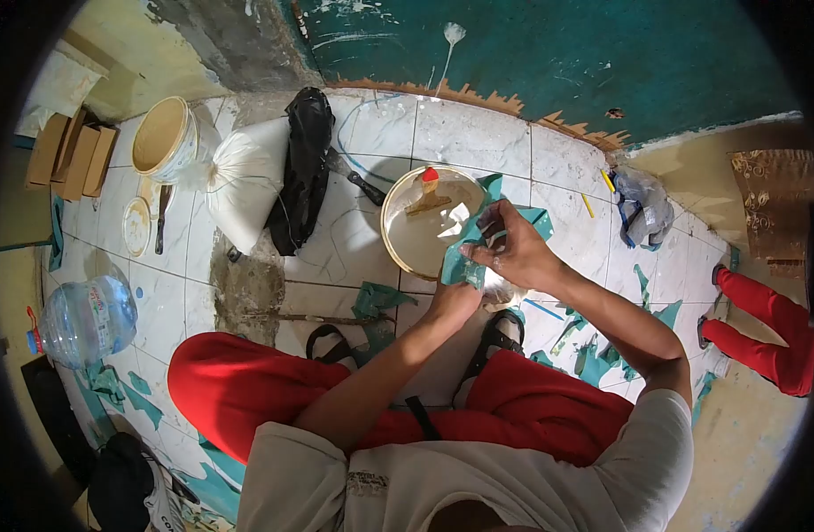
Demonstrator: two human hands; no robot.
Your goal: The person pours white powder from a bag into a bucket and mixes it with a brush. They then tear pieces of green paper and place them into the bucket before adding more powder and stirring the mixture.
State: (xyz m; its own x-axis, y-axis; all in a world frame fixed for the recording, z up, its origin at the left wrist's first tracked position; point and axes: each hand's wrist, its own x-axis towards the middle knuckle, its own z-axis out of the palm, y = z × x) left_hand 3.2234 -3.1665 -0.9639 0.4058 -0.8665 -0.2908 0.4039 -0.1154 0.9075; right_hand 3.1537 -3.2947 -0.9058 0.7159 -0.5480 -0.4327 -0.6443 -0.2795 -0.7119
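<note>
My right hand [516,251] pinches a thin green flake [463,268], which looks like peeled paint, with white smears on it. My left hand [458,300] holds the same flake from below; its fingers are mostly hidden behind the green. Both hands are at the near right rim of a white bucket [391,222]. Inside the bucket a wide wooden tool, perhaps a brush or scraper [429,197], with a red handle end leans on the wall, beside some white material [455,219]. More of the green sheet [536,222] shows behind my right hand.
Left of the bucket are a black plastic bag [302,177], a tied white sack [245,182], a second bucket [161,135] and a large water bottle [89,321]. A dark-handled tool [366,188] lies near the bucket. Green flakes [593,362] litter the tiles.
</note>
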